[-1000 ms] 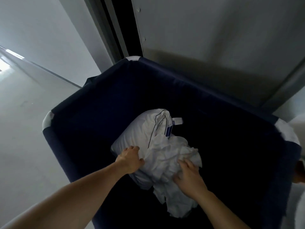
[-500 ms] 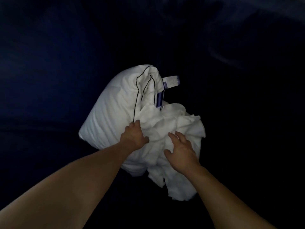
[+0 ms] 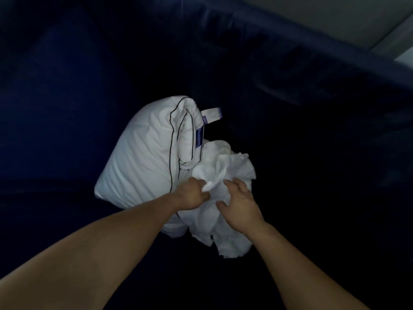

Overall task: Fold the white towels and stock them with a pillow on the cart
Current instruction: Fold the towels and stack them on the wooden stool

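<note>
Your left hand [image 3: 192,194] pinches the crumpled white towels [image 3: 225,173] beside the pillow [image 3: 143,159] in the dark cart [image 3: 67,86], while your right hand [image 3: 240,203] rests on them with fingers spread.

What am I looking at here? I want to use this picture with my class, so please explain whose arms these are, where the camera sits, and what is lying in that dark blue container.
There is no machine here. The two bare arms belong to a person who wears a wide-angle camera on the head, so the single picture looks forward and down, as that person sees it. They are leaning into a deep bin with dark blue fabric walls. On its bottom lies a white pillow with thin dark piping and a small label at its top corner. Against the pillow's right side sits a crumpled white towel, not yet folded. The left hand pinches a fold of that towel. The right hand rests on the towel with fingers spread, apparently gathering it rather than gripping it firmly.
</note>
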`<state>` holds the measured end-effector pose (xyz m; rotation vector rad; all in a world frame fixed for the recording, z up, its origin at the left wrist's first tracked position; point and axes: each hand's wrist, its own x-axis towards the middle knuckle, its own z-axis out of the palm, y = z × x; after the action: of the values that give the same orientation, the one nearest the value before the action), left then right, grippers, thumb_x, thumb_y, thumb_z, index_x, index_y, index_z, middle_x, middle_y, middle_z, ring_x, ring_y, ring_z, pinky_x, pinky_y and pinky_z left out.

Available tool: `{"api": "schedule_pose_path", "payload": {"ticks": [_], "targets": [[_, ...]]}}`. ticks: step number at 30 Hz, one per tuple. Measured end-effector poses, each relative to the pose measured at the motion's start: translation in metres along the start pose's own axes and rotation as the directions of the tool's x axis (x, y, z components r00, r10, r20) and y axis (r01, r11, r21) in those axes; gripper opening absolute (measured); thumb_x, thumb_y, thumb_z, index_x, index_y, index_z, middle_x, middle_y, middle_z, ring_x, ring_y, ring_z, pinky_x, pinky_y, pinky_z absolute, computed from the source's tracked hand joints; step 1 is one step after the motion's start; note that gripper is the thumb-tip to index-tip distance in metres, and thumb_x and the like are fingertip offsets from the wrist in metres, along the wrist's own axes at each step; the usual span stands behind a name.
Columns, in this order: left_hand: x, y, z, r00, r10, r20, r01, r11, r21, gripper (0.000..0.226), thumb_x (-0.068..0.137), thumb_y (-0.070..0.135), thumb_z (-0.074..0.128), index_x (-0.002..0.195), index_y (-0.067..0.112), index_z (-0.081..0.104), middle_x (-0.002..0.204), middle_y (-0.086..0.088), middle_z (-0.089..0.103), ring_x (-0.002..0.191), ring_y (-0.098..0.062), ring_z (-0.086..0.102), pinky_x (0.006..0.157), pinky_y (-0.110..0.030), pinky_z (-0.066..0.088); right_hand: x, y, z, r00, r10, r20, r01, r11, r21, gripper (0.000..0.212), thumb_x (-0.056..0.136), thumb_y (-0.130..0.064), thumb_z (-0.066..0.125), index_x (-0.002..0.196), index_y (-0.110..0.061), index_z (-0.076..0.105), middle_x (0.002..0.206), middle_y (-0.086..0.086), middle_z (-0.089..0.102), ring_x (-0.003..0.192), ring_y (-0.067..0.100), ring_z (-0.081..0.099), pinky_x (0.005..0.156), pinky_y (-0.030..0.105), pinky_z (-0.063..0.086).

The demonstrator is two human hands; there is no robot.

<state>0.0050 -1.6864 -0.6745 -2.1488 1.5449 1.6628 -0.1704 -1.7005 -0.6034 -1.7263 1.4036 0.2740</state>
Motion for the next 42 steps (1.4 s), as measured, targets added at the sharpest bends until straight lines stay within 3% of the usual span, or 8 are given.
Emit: {"api": "schedule_pose_path", "payload": {"ticks": [11, 17, 21, 26, 31, 36, 39, 42], "targets": [[-0.206, 0.208, -0.085, 0.936, 0.286, -0.206, -0.348, 0.838, -0.420, 0.025, 0.067, 0.020, 0.057, 0.084, 0.003, 0.052, 0.068, -0.003, 0.042, 0.067, -0.019, 0.040, 0.060, -0.032, 0.032, -0.157, -0.019, -0.138, 0.954, -0.173, -0.243, 0.222, 0.957, 0.187, 0.115, 0.056, -0.055, 0.091, 0.148, -0.047, 0.023, 0.150, -0.018, 0.037, 0.137, 0.008, 0.040, 0.108, 0.042, 0.043], [-0.324, 0.344, -0.084, 0.797, 0.389, -0.462, -0.595, 0.639, -0.488, 0.007, 0.074, 0.003, 0.055, 0.077, 0.008, 0.051, 0.071, -0.006, 0.044, 0.066, -0.017, 0.044, 0.050, -0.021, 0.037, -0.275, -0.001, -0.208, 0.777, -0.341, -0.529, 0.569, 0.740, 0.358, 0.111, 0.059, -0.006, 0.093, 0.136, -0.048, 0.024, 0.133, -0.035, 0.036, 0.112, -0.034, 0.035, 0.085, -0.004, 0.036], [-0.386, 0.423, -0.072, 0.761, 0.316, -0.567, -0.647, 0.303, -0.700, 0.009, 0.070, 0.015, 0.058, 0.077, 0.009, 0.061, 0.072, -0.004, 0.061, 0.069, -0.024, 0.060, 0.063, -0.028, 0.051, -0.335, 0.022, -0.222, 0.773, -0.289, -0.565, 0.563, 0.723, 0.400, 0.111, 0.069, -0.027, 0.090, 0.149, -0.042, 0.014, 0.132, -0.031, 0.036, 0.122, -0.009, 0.040, 0.089, 0.005, 0.034], [-0.458, 0.494, -0.051, 0.648, 0.432, -0.627, -0.738, 0.153, -0.657, 0.014, 0.078, 0.014, 0.055, 0.086, 0.006, 0.064, 0.079, -0.011, 0.063, 0.074, -0.028, 0.063, 0.067, -0.034, 0.054, -0.390, 0.013, -0.252, 0.715, -0.301, -0.631, 0.621, 0.689, 0.374, 0.061, 0.076, -0.033, 0.077, 0.130, -0.028, 0.048, 0.112, -0.018, 0.053, 0.090, -0.021, 0.051, 0.067, -0.004, 0.038], [-0.513, 0.537, -0.063, 0.460, 0.559, -0.689, -0.802, -0.071, -0.593, 0.027, 0.080, 0.016, 0.049, 0.100, 0.000, 0.058, 0.086, -0.017, 0.061, 0.079, -0.033, 0.062, 0.069, -0.037, 0.054, -0.408, 0.027, -0.265, 0.779, -0.220, -0.588, 0.550, 0.692, 0.468, 0.040, 0.083, -0.020, 0.075, 0.120, -0.018, 0.058, 0.109, -0.003, 0.061, 0.114, 0.024, 0.058, 0.097, 0.038, 0.050], [-0.516, 0.551, -0.076, 0.470, 0.520, -0.713, -0.852, 0.056, -0.521, 0.071, 0.059, 0.026, 0.070, 0.120, -0.007, 0.059, 0.108, -0.022, 0.063, 0.094, -0.037, 0.065, 0.072, -0.040, 0.054, -0.429, 0.036, -0.277, 0.869, -0.020, -0.494, 0.450, 0.448, 0.773, 0.024, 0.100, -0.006, 0.052, 0.077, -0.012, 0.056, 0.068, 0.002, 0.059, 0.062, 0.018, 0.056, 0.051, 0.029, 0.050], [-0.503, 0.547, -0.104, 0.497, 0.383, -0.779, -0.863, 0.125, -0.489, 0.065, 0.062, 0.023, 0.070, 0.121, -0.004, 0.063, 0.106, -0.017, 0.069, 0.090, -0.035, 0.070, 0.070, -0.039, 0.056, -0.467, 0.040, -0.317, 0.788, 0.111, -0.606, 0.525, 0.394, 0.755, 0.021, 0.095, -0.009, 0.052, 0.077, -0.008, 0.063, 0.070, 0.008, 0.068, 0.067, 0.027, 0.061, 0.059, 0.038, 0.050], [-0.502, 0.545, -0.109, 0.545, 0.283, -0.790, -0.839, 0.204, -0.505, 0.035, 0.073, 0.019, 0.066, 0.103, 0.000, 0.065, 0.086, -0.010, 0.065, 0.073, -0.026, 0.064, 0.061, -0.033, 0.053, -0.523, 0.037, -0.364, 0.696, 0.109, -0.710, 0.708, 0.062, 0.703, 0.022, 0.097, -0.008, 0.048, 0.084, -0.011, 0.065, 0.084, 0.010, 0.069, 0.076, 0.029, 0.062, 0.075, 0.038, 0.052]]}}
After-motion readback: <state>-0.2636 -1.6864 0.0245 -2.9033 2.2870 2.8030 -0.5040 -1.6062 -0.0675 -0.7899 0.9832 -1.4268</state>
